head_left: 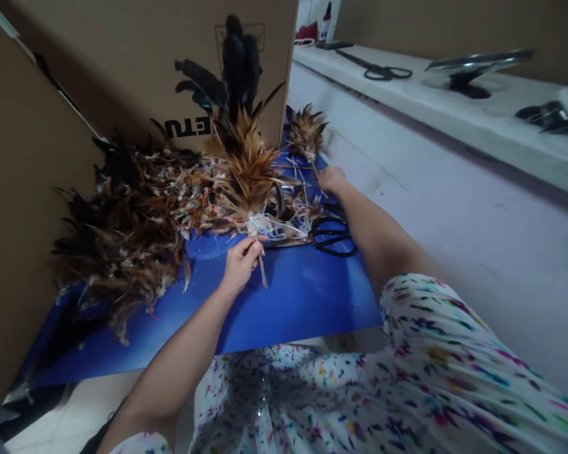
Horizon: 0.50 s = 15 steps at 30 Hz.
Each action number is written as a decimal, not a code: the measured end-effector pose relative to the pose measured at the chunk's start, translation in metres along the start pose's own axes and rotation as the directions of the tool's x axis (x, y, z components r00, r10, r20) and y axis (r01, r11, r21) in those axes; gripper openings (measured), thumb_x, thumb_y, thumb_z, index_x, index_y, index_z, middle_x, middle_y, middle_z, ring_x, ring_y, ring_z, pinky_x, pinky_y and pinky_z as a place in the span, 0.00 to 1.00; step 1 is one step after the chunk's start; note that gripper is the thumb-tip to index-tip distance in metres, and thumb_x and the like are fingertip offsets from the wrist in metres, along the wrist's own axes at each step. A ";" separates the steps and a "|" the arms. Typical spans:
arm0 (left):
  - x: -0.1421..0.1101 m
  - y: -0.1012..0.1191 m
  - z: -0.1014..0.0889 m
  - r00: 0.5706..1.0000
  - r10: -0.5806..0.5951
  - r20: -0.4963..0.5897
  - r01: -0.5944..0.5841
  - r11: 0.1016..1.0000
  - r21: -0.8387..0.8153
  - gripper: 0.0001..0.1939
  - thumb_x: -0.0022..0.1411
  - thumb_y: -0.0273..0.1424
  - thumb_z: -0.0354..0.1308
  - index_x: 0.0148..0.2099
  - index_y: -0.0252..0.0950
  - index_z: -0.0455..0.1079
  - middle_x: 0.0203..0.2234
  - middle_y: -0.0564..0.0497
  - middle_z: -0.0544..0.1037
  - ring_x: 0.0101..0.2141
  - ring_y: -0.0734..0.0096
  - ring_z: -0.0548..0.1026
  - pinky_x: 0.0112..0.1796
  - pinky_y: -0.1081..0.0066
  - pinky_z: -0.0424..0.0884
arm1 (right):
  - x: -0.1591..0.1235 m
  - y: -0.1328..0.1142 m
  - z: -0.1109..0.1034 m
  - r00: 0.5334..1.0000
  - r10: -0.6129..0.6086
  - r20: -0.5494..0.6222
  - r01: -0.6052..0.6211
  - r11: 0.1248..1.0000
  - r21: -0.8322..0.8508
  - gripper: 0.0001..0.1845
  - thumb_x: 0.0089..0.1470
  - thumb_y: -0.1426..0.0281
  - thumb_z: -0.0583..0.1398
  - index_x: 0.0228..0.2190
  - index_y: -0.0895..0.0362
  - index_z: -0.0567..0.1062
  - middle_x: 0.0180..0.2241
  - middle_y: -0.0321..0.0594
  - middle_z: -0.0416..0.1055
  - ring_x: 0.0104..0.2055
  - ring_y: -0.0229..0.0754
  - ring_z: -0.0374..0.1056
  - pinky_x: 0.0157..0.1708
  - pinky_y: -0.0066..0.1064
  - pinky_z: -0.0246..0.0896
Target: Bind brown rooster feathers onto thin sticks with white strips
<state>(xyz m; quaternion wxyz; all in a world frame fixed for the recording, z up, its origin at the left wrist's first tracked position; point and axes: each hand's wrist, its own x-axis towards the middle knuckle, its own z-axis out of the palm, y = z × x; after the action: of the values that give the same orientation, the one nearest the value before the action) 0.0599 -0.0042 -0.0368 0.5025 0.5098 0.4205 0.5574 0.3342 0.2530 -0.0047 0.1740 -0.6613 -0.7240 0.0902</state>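
My left hand [242, 263] pinches the thin stick of a feather duster [247, 161], held upright with brown feathers below and long black ones on top. White string is wrapped where its feathers meet the stick. Farther off, my right hand [332, 180] is closed round the stick of a smaller feather bundle [307, 129], brown with dark tips. Clear plastic strips [288, 221] lie between the hands, beside black-handled scissors [334, 236]. A big heap of loose brown and black feathers [127, 214] covers the left side of the blue table [307, 290].
Cardboard [137, 69] stands behind and left of the table. Along the right runs a white ledge [407, 82] holding another pair of scissors [381, 70], a device on a stand [473, 72] and a bottle [325, 24].
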 end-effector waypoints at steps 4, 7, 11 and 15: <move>0.000 0.000 0.001 1.000 0.000 0.001 0.000 1.000 0.006 0.21 0.58 0.49 0.63 0.40 0.34 0.78 0.23 0.54 0.70 0.17 0.83 0.61 0.18 0.76 0.55 | -0.020 -0.007 -0.004 0.990 0.141 -0.011 -0.142 0.989 -0.048 0.04 0.53 0.80 0.62 0.32 0.70 0.77 0.37 0.62 0.76 0.45 0.53 0.72 0.48 0.41 0.63; -0.001 0.000 0.003 1.000 -0.003 -0.003 0.003 1.000 -0.007 0.22 0.58 0.49 0.64 0.40 0.34 0.78 0.23 0.54 0.70 0.17 0.83 0.61 0.18 0.76 0.54 | -0.060 -0.028 -0.012 0.997 0.015 -0.080 -0.008 0.997 0.082 0.05 0.56 0.76 0.62 0.35 0.65 0.78 0.38 0.51 0.77 0.42 0.43 0.72 0.46 0.33 0.62; -0.002 -0.001 0.008 1.000 -0.008 0.019 0.008 1.000 0.003 0.23 0.56 0.50 0.65 0.41 0.33 0.78 0.22 0.54 0.71 0.16 0.83 0.61 0.18 0.76 0.55 | -0.138 -0.075 -0.015 0.952 -0.289 0.102 0.165 0.765 0.622 0.11 0.58 0.63 0.63 0.32 0.59 0.77 0.22 0.33 0.69 0.23 0.32 0.62 0.26 0.25 0.58; -0.006 -0.002 0.012 0.997 0.017 0.081 -0.022 0.998 0.051 0.25 0.54 0.52 0.65 0.38 0.32 0.78 0.20 0.54 0.72 0.16 0.83 0.60 0.18 0.75 0.55 | -0.197 -0.114 -0.008 0.888 -0.424 0.178 0.069 0.505 0.860 0.22 0.51 0.51 0.66 0.29 0.58 0.73 0.17 0.29 0.64 0.18 0.29 0.56 0.18 0.23 0.49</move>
<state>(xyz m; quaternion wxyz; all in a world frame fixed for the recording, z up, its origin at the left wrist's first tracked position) 0.0722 -0.0101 -0.0379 0.5004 0.5487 0.4091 0.5303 0.2444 0.0446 0.0173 0.3399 -0.3554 -0.6991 0.5191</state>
